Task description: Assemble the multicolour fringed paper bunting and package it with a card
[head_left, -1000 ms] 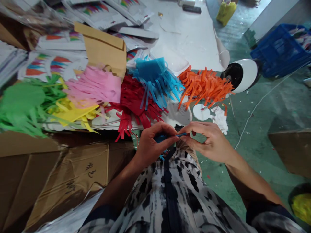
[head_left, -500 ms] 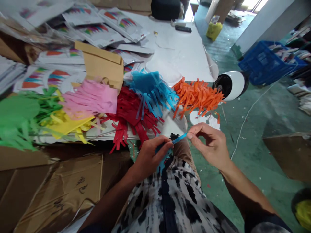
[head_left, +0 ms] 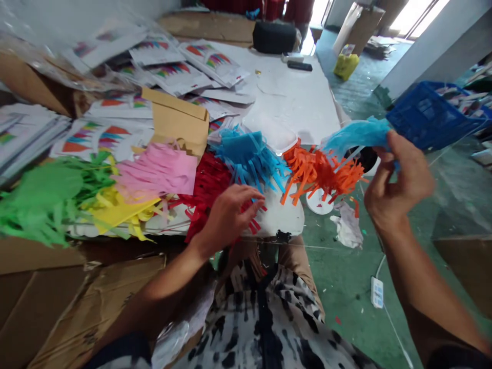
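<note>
Our right hand (head_left: 400, 189) pinches blue tissue fringe (head_left: 355, 136), lifted clear at right; left hand (head_left: 226, 215), fingers spread, rests on red fringe pile (head_left: 205, 179), gripping nothing.

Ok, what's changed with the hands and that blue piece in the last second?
The right hand rose up and to the right, keeping the blue fringed piece pinched alone. The left hand let go of it and moved forward onto the red fringe pile, fingertips by the blue pile. The pink pile, green pile and orange pile lie as before.
</note>
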Tool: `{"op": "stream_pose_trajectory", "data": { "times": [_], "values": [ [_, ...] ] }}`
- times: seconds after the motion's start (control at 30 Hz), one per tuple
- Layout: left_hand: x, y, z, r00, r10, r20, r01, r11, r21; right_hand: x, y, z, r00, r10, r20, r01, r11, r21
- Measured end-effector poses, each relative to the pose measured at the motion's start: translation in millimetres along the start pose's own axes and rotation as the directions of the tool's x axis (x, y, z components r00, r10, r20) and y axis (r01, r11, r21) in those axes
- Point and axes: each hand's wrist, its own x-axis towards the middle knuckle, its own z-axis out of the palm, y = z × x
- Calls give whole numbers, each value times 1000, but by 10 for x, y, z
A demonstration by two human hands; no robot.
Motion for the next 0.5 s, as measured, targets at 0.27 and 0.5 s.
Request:
{"op": "stream_pose_trajectory", "data": {
  "times": [0.27, 0.5],
  "values": [
    [1195, -804, -394, 954, 11, -300, 75, 959, 273, 28, 360, 465, 997, -52, -63, 14, 872, -490],
    [1323, -1046, -434, 979, -14, -203, 79, 946, 314, 90, 249, 500, 984, -141, -114, 66, 865, -497]
  ]
}}
